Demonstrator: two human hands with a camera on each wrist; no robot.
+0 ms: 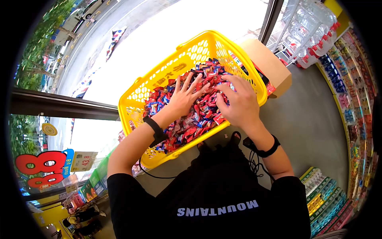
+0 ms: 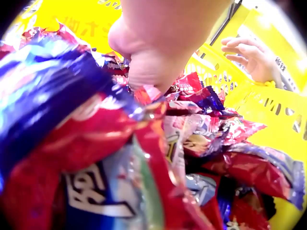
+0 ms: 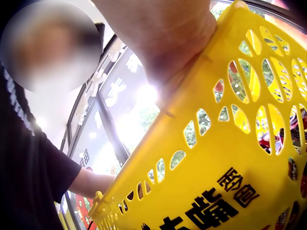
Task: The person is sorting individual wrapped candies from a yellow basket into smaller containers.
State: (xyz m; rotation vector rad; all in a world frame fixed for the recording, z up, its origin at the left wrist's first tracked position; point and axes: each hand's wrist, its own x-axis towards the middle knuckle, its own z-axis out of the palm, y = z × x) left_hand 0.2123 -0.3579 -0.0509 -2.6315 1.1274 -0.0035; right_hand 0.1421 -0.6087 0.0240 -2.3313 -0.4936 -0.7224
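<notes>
A yellow plastic basket (image 1: 139,95) is heaped with small red and blue wrapped candies (image 1: 191,123). My left hand (image 1: 186,95) lies flat on the pile with its fingers spread. My right hand (image 1: 234,99) rests beside it on the candies, fingers bent a little downward into them. In the left wrist view the left hand (image 2: 158,43) presses into the candies (image 2: 206,143), and the right hand (image 2: 252,57) shows by the basket wall (image 2: 268,105). The right wrist view shows only the right hand's wrist (image 3: 163,33) above the basket's outer wall (image 3: 216,158).
A cardboard box (image 1: 268,63) stands just behind the basket. Racks of bottled water (image 1: 314,32) and shelves of packaged goods (image 1: 350,99) line the right side. More goods (image 1: 324,199) are stacked at the lower right. A glass shopfront (image 1: 59,79) is on the left, above a grey floor (image 1: 310,119).
</notes>
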